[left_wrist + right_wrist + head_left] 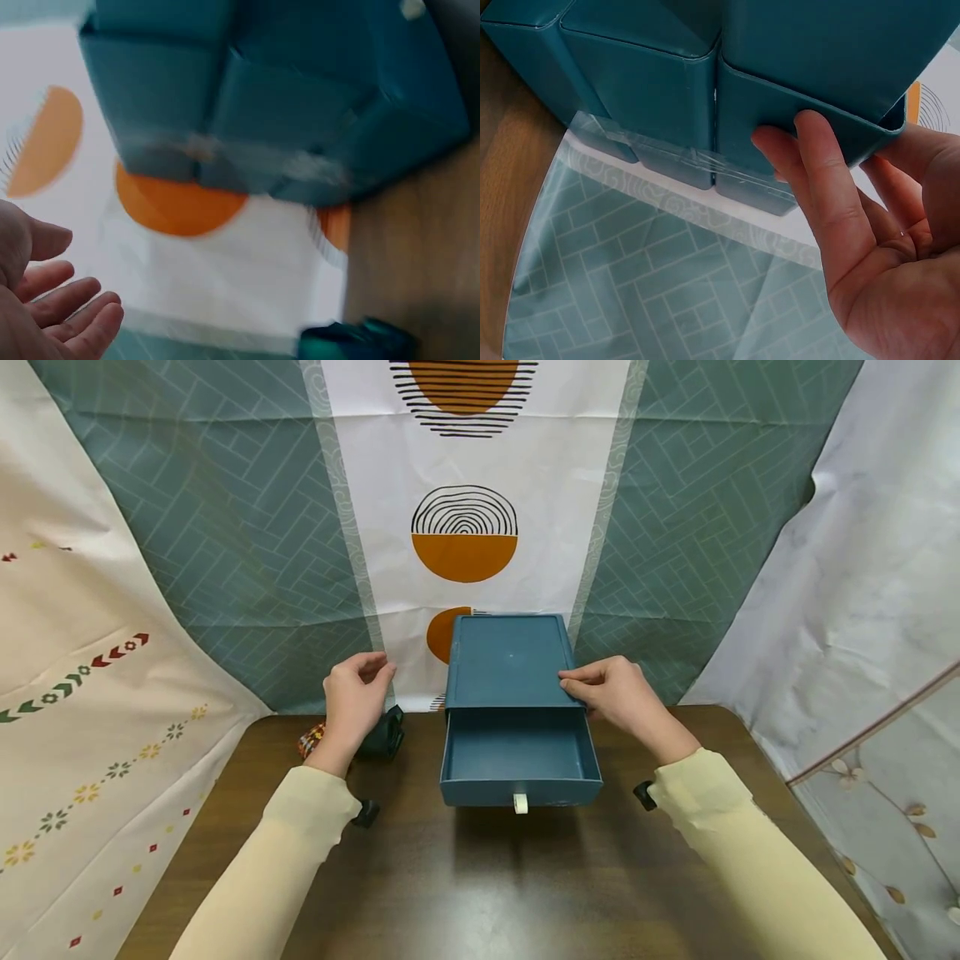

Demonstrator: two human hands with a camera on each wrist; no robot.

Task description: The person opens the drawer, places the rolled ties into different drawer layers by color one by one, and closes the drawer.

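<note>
A teal plastic drawer unit (512, 660) of stacked tiers stands at the back of the table. Its top drawer (521, 792) is pulled out towards me, with a small pale tab on its front and its inner floor showing. My right hand (618, 693) holds the casing's right upper edge near the front. In the right wrist view, two fingers (829, 176) lie against the casing's side while others reach over the top. My left hand (356, 697) hovers left of the unit, fingers loosely bent and touching nothing. Its relaxed fingers (64, 300) show in the left wrist view.
Behind my left wrist lie a dark green bundle (384, 735) and a small multicoloured patterned item (310, 741), partly hidden. The brown wooden table (480, 893) runs back to a patterned curtain (255, 527). Clear tape (705, 159) crosses the unit's side.
</note>
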